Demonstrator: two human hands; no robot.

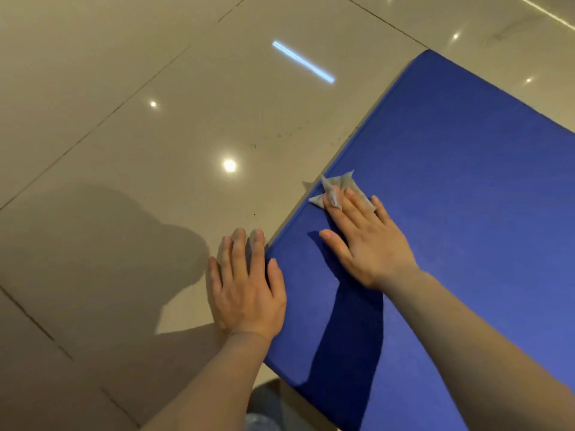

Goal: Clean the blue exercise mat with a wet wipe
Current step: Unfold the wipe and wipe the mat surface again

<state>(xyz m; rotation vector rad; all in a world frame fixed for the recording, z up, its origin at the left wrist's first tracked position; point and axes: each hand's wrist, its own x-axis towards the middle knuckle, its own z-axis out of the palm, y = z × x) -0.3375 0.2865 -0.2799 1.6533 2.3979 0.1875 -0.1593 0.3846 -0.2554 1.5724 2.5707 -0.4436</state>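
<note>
Now both hands lie flat, fingers straight, one on the mat and one beside it.

Under the right hand fingertips, a crumpled whitish wet wipe with pointed corners is pressed against the smooth blue exercise mat, close to its long edge. Just left of that edge, the left hand rests, grasping nothing, on the glossy beige floor tiles, thumb touching the mat.

Glossy beige tiled floor under blue exercise mat and flat left hand.
</note>
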